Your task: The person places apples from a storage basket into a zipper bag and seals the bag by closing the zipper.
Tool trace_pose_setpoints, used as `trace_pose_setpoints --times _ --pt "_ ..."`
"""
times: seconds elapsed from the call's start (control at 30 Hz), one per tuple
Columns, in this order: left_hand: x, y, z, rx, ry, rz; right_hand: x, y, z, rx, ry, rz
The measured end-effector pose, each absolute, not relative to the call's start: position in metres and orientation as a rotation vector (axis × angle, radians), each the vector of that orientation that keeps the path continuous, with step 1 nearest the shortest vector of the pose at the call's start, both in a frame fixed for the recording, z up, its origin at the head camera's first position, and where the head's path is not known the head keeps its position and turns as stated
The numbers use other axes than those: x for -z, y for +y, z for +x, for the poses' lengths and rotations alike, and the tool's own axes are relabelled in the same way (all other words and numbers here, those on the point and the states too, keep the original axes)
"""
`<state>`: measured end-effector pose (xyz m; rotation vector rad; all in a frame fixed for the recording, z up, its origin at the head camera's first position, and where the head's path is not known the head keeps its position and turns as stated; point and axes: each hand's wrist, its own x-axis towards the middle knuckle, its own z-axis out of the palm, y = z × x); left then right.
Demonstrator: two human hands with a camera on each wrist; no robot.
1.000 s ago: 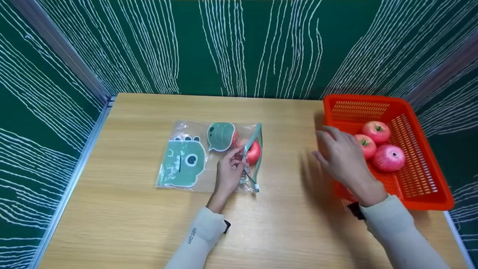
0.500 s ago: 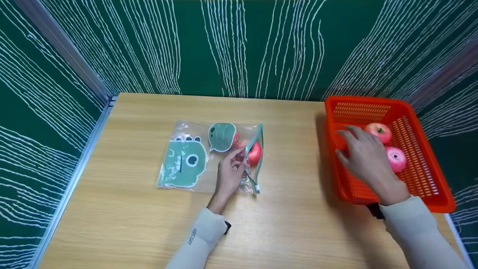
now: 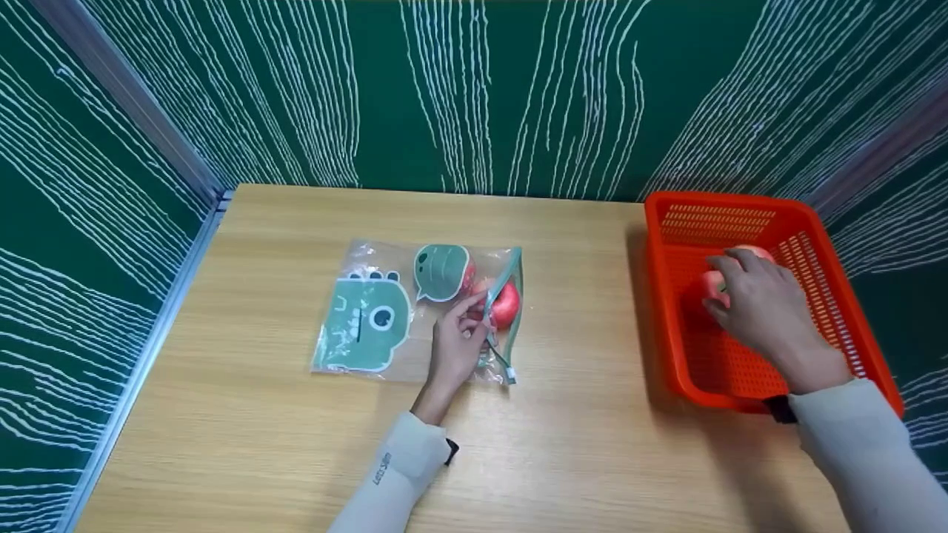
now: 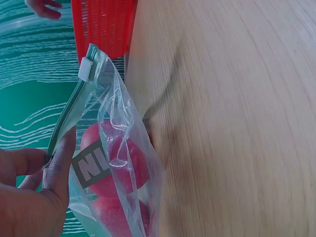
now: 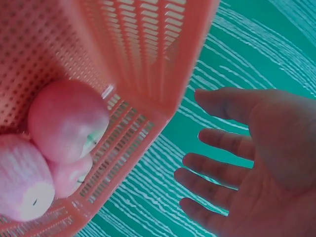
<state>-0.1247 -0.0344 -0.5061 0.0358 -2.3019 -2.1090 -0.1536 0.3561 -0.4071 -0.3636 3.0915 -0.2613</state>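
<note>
A clear zip bag (image 3: 374, 322) with green cartoon prints lies flat on the table, its green zip edge to the right. My left hand (image 3: 458, 342) pinches that edge between thumb and fingers, holding it raised. Red apples (image 4: 116, 158) show through the plastic in the left wrist view, and the white slider (image 4: 85, 69) sits at one end of the zip. Over the red basket (image 3: 659, 326), my right hand (image 3: 770, 311) hovers with spread, slightly bent fingers and nothing in them. Below it lie two apples (image 5: 69, 121) and a streaky pink one (image 5: 24, 177), partly hidden in the head view.
The basket stands at the right end of the wooden table (image 3: 296, 451), its perforated walls rising around the fruit. Green panels (image 3: 415, 89) with white wavy lines enclose the back and sides. Bare wood lies between bag and basket.
My right hand has moved right, from the basket's left rim to above the apples inside. My left hand still holds the bag's edge in the same place.
</note>
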Motion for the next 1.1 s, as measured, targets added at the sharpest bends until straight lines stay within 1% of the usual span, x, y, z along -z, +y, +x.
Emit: trace_pose_setpoints --times 0.2,0.5,0.77,1.1 --pt "0.506 -0.035 -0.124 2.106 -2.297 0.037 0.409 0.368 -0.159 0.251 3.047 -0.361" --pt "0.508 -0.036 -0.124 2.102 -2.306 0.039 0.415 0.382 -0.167 0.201 3.039 -0.459" --pt "0.505 -0.036 -0.125 2.103 -2.332 0.078 0.422 0.392 -0.172 0.193 2.962 -0.442" --pt "0.507 -0.037 -0.125 2.125 -2.293 0.015 0.431 0.398 -0.184 0.120 2.876 -0.437"
